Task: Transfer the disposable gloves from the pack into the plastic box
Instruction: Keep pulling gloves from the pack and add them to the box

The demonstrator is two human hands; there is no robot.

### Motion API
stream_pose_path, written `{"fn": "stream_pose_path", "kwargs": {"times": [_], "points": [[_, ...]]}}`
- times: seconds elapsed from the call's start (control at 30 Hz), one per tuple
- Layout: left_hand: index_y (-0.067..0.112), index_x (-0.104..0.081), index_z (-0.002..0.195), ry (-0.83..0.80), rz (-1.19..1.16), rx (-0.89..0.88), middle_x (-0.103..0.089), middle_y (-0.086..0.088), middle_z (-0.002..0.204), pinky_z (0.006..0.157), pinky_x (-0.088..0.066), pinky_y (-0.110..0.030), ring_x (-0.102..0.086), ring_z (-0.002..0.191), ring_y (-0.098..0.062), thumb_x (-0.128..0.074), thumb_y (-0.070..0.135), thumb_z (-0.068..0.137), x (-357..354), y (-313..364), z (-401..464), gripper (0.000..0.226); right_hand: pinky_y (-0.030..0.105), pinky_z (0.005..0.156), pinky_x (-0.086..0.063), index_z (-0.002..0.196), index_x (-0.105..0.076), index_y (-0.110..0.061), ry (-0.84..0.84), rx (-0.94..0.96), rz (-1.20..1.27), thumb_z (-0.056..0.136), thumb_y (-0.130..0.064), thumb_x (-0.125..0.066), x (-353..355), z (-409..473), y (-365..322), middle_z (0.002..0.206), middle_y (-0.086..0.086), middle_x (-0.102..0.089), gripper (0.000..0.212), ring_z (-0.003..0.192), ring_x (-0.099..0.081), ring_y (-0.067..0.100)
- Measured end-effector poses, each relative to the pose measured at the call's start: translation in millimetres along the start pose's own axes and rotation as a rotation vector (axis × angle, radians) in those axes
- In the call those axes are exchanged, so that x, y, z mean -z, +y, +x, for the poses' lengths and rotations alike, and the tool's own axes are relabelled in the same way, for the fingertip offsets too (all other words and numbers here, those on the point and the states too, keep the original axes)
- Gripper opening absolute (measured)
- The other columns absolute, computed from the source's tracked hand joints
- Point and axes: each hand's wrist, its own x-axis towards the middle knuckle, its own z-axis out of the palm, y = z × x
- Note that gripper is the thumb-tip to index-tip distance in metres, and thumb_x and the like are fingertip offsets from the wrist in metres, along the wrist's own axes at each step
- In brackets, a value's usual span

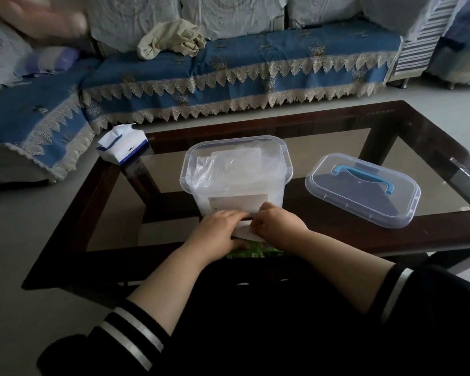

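Nearest the camera, two dark sleeves with white stripes lead up to bare forearms, and both hands are down at the near edge of the glass surface (407,147). The left hand (217,226) lies flat with its fingers (232,215) close together, pressing on the green pack (251,252), which sits on the surface right in front of the plastic box. The right hand (275,222) has its fingers curled in and pinched on a white sheet (244,232) poking out of the pack's top (a glove, most likely, though it's hard to tell). Just beyond, the clear plastic box (235,172) stands open, with crinkled clear gloves (214,169) already inside. Its lid (362,189), with a blue handle, lies to the right, apart from it. A tissue pack (122,146) sits at the far left corner, and a blue-covered sofa (228,66) runs behind.
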Motion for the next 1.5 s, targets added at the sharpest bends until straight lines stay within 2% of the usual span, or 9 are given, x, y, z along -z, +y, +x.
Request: {"fn": "stream_pose_path", "kwargs": {"times": [0.33, 0.57, 0.67, 0.83, 0.97, 1.2, 1.27, 1.4, 1.5], "points": [[0.030, -0.062, 0.120, -0.044, -0.123, 0.095, -0.056, 0.008, 0.125, 0.099, -0.041, -0.031, -0.048, 0.120, -0.014, -0.081, 0.035, 0.076, -8, -8, 3, 0.048, 0.027, 0.078, -0.045, 0.082, -0.071, -0.017, 0.167, 0.008, 0.315, 0.084, -0.021, -0.070, 5, -8, -5, 0.094, -0.007, -0.056, 0.004, 0.084, -0.056, 0.012], [0.027, -0.055, 0.130, -0.064, -0.139, 0.080, -0.054, 0.003, 0.132, 0.105, -0.038, -0.035, -0.045, 0.125, -0.018, -0.078, 0.044, 0.077, -13, -11, 4, 0.060, 0.034, 0.087, -0.041, 0.108, -0.067, -0.025, 0.016, 0.009, 0.024, 0.087, -0.041, -0.060, -4, -7, -9, 0.117, -0.003, -0.055, 0.028, 0.112, -0.047, 0.020], [0.031, -0.060, 0.122, -0.066, -0.202, 0.099, -0.057, 0.006, 0.126, 0.101, -0.043, -0.041, -0.050, 0.120, -0.018, -0.080, 0.044, 0.074, -13, -11, 4, 0.054, 0.031, 0.076, -0.043, 0.097, -0.073, -0.020, 0.143, 0.071, 0.122, 0.089, -0.029, -0.063, -4, -8, -15, 0.106, -0.003, -0.062, 0.016, 0.103, -0.053, 0.017], [0.024, -0.056, 0.129, -0.090, -0.191, 0.123, -0.058, 0.002, 0.128, 0.100, -0.046, -0.041, -0.052, 0.121, -0.020, -0.080, 0.042, 0.071, -13, -14, 5, 0.066, 0.024, 0.073, -0.044, 0.080, -0.071, -0.012, 0.380, -0.005, 0.709, 0.084, -0.015, -0.071, 9, -14, -14, 0.073, -0.004, -0.065, 0.005, 0.071, -0.056, 0.007], [0.021, -0.058, 0.119, -0.103, -0.175, 0.118, -0.054, 0.006, 0.121, 0.097, -0.044, -0.035, -0.049, 0.112, -0.014, -0.078, 0.035, 0.079, -11, -13, 4, 0.047, 0.039, 0.081, -0.050, 0.083, -0.069, -0.015, 0.591, 0.047, 1.128, 0.086, -0.014, -0.066, 26, -29, -15, 0.088, 0.011, -0.071, 0.005, 0.082, -0.061, 0.019], [0.027, -0.054, 0.132, -0.105, -0.105, 0.053, -0.054, 0.008, 0.132, 0.104, -0.040, -0.036, -0.047, 0.123, -0.014, -0.076, 0.040, 0.079, -12, -11, 2, 0.059, 0.022, 0.075, -0.052, 0.088, -0.066, -0.015, 0.987, 0.177, 1.234, 0.090, -0.007, -0.061, 55, -40, -19, 0.077, -0.015, -0.068, 0.009, 0.077, -0.060, 0.003], [0.027, -0.058, 0.129, -0.016, -0.165, 0.089, -0.060, 0.010, 0.127, 0.099, -0.045, -0.034, -0.055, 0.118, -0.011, -0.072, 0.046, 0.082, -2, -8, -5, 0.053, 0.025, 0.081, -0.053, 0.092, -0.067, -0.015, 1.072, 0.228, 1.106, 0.090, -0.009, -0.062, 59, -42, -16, 0.086, -0.012, -0.068, 0.008, 0.086, -0.062, 0.005], [0.019, -0.064, 0.095, 0.729, -0.437, 0.003, -0.064, 0.010, 0.082, 0.065, -0.054, -0.030, -0.063, 0.075, -0.007, -0.039, 0.072, 0.088, 37, 7, -14, 0.058, 0.026, 0.088, -0.052, 0.101, -0.068, -0.018, 1.077, 0.308, 0.909, 0.089, -0.025, -0.063, 54, -40, -14, 0.102, -0.003, -0.064, 0.015, 0.098, -0.061, 0.005], [0.019, -0.050, 0.122, 0.712, -0.528, -0.121, -0.060, 0.009, 0.110, 0.086, -0.048, -0.022, -0.058, 0.104, -0.003, -0.033, 0.085, 0.076, 75, 33, 2, 0.082, 0.025, 0.089, -0.051, 0.101, -0.067, -0.013, 1.050, 0.326, 0.913, 0.088, -0.021, -0.064, 51, -38, -15, 0.105, 0.004, -0.062, 0.017, 0.101, -0.060, 0.006]]}}
